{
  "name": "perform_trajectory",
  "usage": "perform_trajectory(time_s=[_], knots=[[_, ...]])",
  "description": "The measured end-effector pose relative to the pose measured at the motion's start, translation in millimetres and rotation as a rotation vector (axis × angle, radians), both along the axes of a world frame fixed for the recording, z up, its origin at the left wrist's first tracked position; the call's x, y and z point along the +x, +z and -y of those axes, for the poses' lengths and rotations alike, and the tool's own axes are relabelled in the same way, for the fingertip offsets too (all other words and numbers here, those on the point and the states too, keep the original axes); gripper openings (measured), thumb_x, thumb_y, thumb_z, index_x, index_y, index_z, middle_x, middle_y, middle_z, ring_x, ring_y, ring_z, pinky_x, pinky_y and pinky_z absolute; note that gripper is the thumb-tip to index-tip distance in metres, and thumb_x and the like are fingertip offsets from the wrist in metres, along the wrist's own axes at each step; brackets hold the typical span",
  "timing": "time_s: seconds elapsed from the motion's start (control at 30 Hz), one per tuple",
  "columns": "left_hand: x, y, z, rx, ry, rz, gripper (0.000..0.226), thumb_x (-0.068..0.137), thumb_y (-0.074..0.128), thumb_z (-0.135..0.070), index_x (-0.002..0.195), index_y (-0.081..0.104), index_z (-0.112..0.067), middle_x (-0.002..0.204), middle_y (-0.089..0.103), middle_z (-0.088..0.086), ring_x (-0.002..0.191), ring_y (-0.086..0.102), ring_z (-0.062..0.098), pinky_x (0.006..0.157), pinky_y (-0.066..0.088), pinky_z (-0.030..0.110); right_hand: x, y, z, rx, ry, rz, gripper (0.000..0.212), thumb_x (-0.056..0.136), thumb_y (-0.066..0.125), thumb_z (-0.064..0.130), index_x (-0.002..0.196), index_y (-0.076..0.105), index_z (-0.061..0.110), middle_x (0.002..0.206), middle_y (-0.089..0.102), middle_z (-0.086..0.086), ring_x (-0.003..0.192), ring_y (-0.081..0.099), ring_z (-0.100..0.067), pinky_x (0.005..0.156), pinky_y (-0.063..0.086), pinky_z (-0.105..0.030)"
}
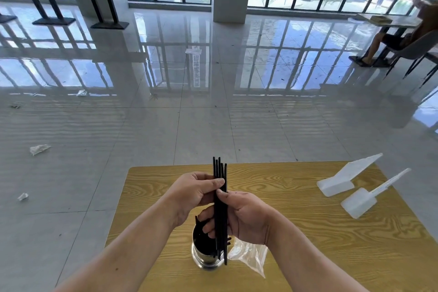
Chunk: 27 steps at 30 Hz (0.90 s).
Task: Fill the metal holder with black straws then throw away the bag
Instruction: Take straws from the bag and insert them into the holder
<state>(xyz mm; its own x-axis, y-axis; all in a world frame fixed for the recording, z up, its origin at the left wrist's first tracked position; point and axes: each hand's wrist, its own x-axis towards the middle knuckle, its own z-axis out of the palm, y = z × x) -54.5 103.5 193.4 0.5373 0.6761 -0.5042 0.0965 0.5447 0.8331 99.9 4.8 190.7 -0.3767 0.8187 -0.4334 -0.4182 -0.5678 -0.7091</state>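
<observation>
Both forearms reach in; the left hand [194, 193] and right hand [241, 217] are closed around a bundle of thin black straws [220, 197], held upright directly above the shiny round metal holder [206, 256]. A crumpled clear plastic bag [248, 256] lies just beside it, on the right.

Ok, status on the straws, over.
Both hands, left and right, shut on straws above holder. Bag on table, beside holder. Nothing blocking.
</observation>
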Motion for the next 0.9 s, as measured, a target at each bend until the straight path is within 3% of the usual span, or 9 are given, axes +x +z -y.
perform_trajectory(time_s=[0.1, 0.27, 0.43, 0.53, 0.67, 0.8, 0.9], knots=[[0.1, -0.3, 0.8, -0.03, -0.01, 0.03, 0.028, 0.091, 0.083, -0.011, 0.108, 0.076, 0.01, 0.097, 0.08, 0.02, 0.088, 0.078, 0.027, 0.08, 0.064, 0.03, -0.2, 0.2, 1.0, -0.007, 0.027, 0.009, 0.054, 0.115, 0.03, 0.033, 0.148, 0.047, -0.006, 0.112, 0.075, -0.023, 0.091, 0.076, -0.033, 0.083, 0.062, -0.042], [0.5, 2.0, 0.6, -0.11, -0.034, 0.088, 0.025, 0.092, 0.079, -0.009, 0.11, 0.076, 0.009, 0.096, 0.077, 0.019, 0.085, 0.077, 0.025, 0.077, 0.064, 0.028, 3.1, 1.0, 0.6, 0.0, 0.039, 0.037, 0.053, 0.115, 0.034, 0.032, 0.149, 0.041, -0.008, 0.105, 0.076, -0.021, 0.08, 0.076, -0.03, 0.076, 0.061, -0.041], [0.7, 4.7, 0.3, -0.112, -0.071, 0.097, 0.031, 0.073, 0.088, -0.023, 0.097, 0.084, -0.004, 0.098, 0.079, 0.018, 0.085, 0.078, 0.025, 0.075, 0.064, 0.028, 4.2, 3.2, -0.4, 0.019, 0.008, 0.069, 0.036, 0.112, 0.046, 0.032, 0.129, 0.053, 0.001, 0.087, 0.071, -0.017, 0.06, 0.068, -0.025, 0.06, 0.058, -0.034], [2.8, 2.4, -1.8, -0.075, -0.027, 0.067, 0.031, 0.083, 0.085, -0.021, 0.105, 0.081, 0.002, 0.105, 0.08, 0.021, 0.091, 0.078, 0.026, 0.08, 0.064, 0.03, 1.9, 3.1, -1.3, 0.008, -0.053, 0.089, 0.04, 0.11, 0.05, 0.031, 0.135, 0.051, 0.0, 0.081, 0.066, -0.015, 0.055, 0.06, -0.022, 0.055, 0.052, -0.032], [4.0, 1.5, -5.2, 0.007, 0.009, 0.019, 0.032, 0.094, 0.081, -0.017, 0.11, 0.077, 0.01, 0.112, 0.079, 0.027, 0.096, 0.079, 0.03, 0.086, 0.065, 0.034, -0.1, 2.1, -0.3, -0.013, -0.118, 0.055, 0.048, 0.102, 0.06, 0.031, 0.136, 0.056, -0.003, 0.084, 0.069, -0.017, 0.061, 0.065, -0.024, 0.058, 0.055, -0.034], [4.0, 1.6, -5.7, 0.042, -0.01, -0.005, 0.031, 0.094, 0.081, -0.019, 0.108, 0.078, 0.008, 0.109, 0.081, 0.025, 0.093, 0.08, 0.031, 0.092, 0.064, 0.038, 0.9, 1.3, 0.4, -0.034, -0.121, 0.017, 0.043, 0.107, 0.056, 0.03, 0.133, 0.066, -0.003, 0.095, 0.073, -0.02, 0.073, 0.072, -0.028, 0.068, 0.062, -0.036], [5.3, 2.3, -5.3, 0.041, -0.022, -0.031, 0.021, 0.093, 0.082, -0.022, 0.099, 0.081, -0.002, 0.094, 0.082, 0.015, 0.073, 0.077, 0.021, 0.078, 0.062, 0.031, -0.5, 1.4, -0.5, -0.033, -0.123, -0.009, 0.037, 0.107, 0.055, 0.03, 0.123, 0.073, 0.001, 0.097, 0.074, -0.02, 0.077, 0.074, -0.028, 0.07, 0.063, -0.037]])
